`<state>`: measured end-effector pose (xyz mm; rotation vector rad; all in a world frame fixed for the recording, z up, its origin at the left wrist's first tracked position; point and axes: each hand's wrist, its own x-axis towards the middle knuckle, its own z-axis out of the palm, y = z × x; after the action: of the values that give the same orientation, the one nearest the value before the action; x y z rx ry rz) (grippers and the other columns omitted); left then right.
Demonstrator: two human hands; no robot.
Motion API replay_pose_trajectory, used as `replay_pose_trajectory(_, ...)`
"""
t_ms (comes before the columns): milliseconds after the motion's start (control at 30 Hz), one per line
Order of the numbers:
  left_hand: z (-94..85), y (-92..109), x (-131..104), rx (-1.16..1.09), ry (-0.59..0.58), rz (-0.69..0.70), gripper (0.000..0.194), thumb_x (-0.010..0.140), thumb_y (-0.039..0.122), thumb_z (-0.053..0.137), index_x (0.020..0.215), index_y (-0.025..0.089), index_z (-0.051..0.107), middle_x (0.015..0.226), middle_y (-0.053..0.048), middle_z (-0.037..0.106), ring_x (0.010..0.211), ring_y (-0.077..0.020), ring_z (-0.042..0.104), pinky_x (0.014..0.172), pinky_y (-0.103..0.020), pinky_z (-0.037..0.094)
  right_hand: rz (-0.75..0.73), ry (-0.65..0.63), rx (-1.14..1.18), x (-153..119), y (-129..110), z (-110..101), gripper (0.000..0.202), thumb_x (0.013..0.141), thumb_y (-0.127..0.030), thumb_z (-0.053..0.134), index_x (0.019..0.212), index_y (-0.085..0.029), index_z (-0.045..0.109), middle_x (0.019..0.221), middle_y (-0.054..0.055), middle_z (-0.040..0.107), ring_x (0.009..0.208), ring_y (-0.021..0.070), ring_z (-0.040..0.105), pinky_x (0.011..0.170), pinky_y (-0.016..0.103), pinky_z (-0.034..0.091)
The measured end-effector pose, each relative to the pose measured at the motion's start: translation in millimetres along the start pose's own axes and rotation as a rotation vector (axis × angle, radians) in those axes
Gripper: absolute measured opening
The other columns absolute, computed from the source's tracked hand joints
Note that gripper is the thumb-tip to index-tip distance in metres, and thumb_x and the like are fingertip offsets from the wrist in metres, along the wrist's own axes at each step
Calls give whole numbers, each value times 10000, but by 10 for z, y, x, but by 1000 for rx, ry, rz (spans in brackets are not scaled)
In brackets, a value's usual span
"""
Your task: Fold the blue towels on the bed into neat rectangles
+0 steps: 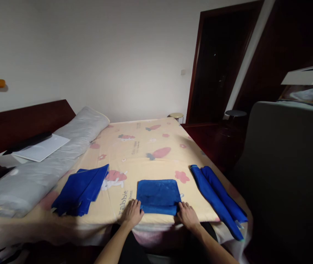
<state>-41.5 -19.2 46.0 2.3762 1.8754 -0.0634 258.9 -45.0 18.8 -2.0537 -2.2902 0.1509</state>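
Observation:
A blue towel [159, 192], folded into a rectangle, lies flat on the bed in front of me. Its near edge is turned over in a narrow strip. At the near left corner, my left hand [134, 211] has its fingers closed on that strip. My right hand [187, 213] grips the strip's other end at the near right corner. Over to the left is a loosely folded blue cloth [83, 189] with uneven edges. On the right, two rolled blue towels [217, 200] lie side by side, slanting toward the bed's near right edge.
The bed [134, 165] has a cream sheet printed with carrots and flowers. A long grey pillow [71, 135] runs along the headboard [29, 117], with a white flat box [42, 146] on it. A dark panel [280, 165] stands at right; stools [176, 115] stand beyond.

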Motion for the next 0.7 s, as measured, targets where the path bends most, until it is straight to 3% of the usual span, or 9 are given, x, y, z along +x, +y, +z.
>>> replay_pose_trajectory(700, 65, -12, 6, 8, 47, 3, 414, 858, 288, 392, 1203, 149, 574, 1250, -125, 569, 1205, -274, 468, 1048, -381, 330, 1, 24, 0, 7, 14, 71, 373, 838, -183, 436, 1189, -114, 545, 1106, 143, 617, 1028, 280, 538, 857, 353, 364)
